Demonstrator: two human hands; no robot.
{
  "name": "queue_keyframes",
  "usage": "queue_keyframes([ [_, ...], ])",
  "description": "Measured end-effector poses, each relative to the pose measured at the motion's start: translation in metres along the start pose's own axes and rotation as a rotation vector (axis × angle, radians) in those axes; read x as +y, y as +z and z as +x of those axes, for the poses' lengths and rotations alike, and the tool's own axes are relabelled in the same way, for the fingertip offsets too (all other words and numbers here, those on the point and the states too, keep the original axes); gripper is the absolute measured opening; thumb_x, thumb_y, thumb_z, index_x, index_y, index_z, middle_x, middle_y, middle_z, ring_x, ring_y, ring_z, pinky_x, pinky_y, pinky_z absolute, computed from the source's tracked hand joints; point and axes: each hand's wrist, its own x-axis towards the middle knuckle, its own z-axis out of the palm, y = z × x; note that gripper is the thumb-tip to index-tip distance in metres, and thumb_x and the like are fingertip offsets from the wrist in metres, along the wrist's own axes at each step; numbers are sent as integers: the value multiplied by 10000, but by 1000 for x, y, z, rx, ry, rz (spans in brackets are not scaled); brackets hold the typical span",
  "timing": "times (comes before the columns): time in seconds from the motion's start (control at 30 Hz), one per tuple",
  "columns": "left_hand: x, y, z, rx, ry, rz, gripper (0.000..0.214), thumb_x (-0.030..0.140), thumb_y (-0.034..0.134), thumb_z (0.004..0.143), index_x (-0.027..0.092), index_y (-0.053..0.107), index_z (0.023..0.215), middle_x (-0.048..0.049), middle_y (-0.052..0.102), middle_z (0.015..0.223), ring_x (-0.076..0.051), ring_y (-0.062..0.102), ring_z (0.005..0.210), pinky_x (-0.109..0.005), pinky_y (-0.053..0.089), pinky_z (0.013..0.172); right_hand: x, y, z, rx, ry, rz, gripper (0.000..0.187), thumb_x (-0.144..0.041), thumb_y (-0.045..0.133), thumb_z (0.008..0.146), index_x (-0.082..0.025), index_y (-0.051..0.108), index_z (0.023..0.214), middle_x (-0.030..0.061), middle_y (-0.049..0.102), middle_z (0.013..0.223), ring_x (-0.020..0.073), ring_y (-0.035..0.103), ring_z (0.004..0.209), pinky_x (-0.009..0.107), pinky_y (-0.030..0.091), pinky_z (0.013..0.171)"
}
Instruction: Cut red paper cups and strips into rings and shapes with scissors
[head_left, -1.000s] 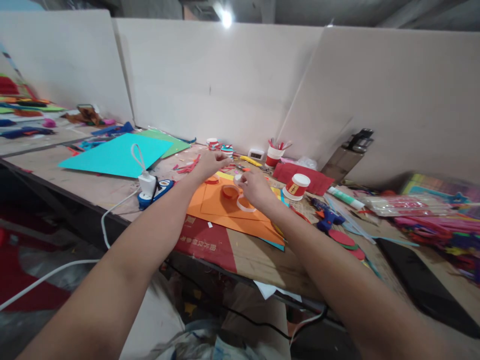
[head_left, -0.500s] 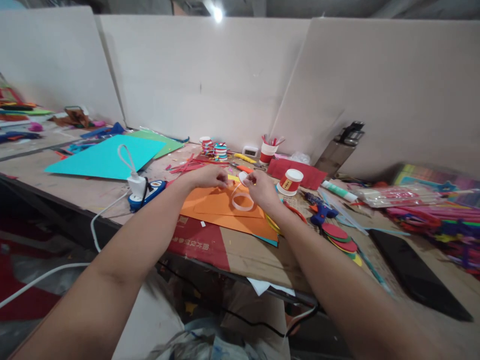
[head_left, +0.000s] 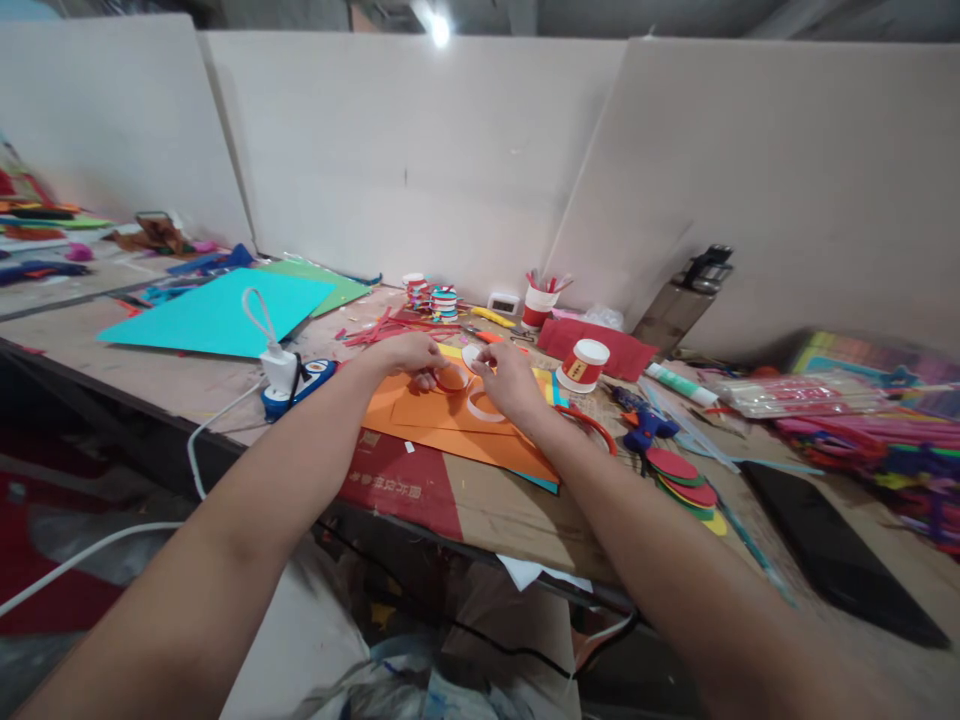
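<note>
My left hand [head_left: 417,358] is closed, its fingertips at a thin pale loop [head_left: 452,389] that looks like a strip of tape or paper. My right hand [head_left: 510,376] pinches a small white disc [head_left: 471,356] at its edge. Below that hand a white ring [head_left: 480,413], perhaps a tape roll, lies on the orange sheets [head_left: 420,425], partly covered by the fingers. Both hands are above these sheets, which lie on cardboard [head_left: 510,500]. A red-and-white paper cup [head_left: 583,366] stands to the right of my right hand.
A blue hot glue gun [head_left: 648,428], coloured paper discs [head_left: 679,470] and a black phone [head_left: 832,545] lie at the right. A tilted bottle [head_left: 679,305] leans near the board. On the left are a turquoise sheet [head_left: 217,310] and a blue power strip [head_left: 300,390] with a white cable.
My left hand has moved slightly left and down, and a second loop now shows at its fingertips. My right hand has shifted a little left with the white disc.
</note>
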Motion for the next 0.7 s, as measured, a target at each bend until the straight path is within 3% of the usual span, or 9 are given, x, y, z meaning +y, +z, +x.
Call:
queue_keyframes([
  [0.17, 3, -2, -4, 114, 1, 12, 301, 365, 656, 772, 154, 628, 557, -102, 670, 544, -184, 628, 461, -298, 492, 515, -8, 5, 2, -54, -61, -32, 107, -175, 579, 887, -159, 623, 790, 66, 616, 903, 172, 536, 878, 280, 401, 813],
  [0.37, 0, -5, -5, 255, 86, 34, 307, 324, 622, 757, 143, 604, 510, -106, 657, 520, -183, 600, 424, -287, 472, 471, -14, 17, 7, -117, -162, -160, 78, -166, 590, 890, -140, 657, 859, 101, 635, 995, 196, 535, 975, 295, 390, 882],
  [0.5, 2, -5, -5, 295, 56, 59, 295, 283, 598, 779, 142, 610, 520, -102, 664, 535, -174, 606, 438, -289, 496, 496, -14, 26, 12, -183, -204, -267, 147, -174, 533, 916, -144, 674, 888, 109, 631, 1020, 206, 533, 1015, 304, 379, 911],
  [0.7, 4, -9, 0, 265, -46, 170, 276, 278, 594, 826, 120, 618, 601, -104, 696, 646, -159, 643, 534, -276, 530, 583, -17, 29, 13, -284, -152, -362, 163, -144, 531, 886, -148, 693, 901, 133, 628, 1028, 248, 529, 1052, 348, 389, 909],
])
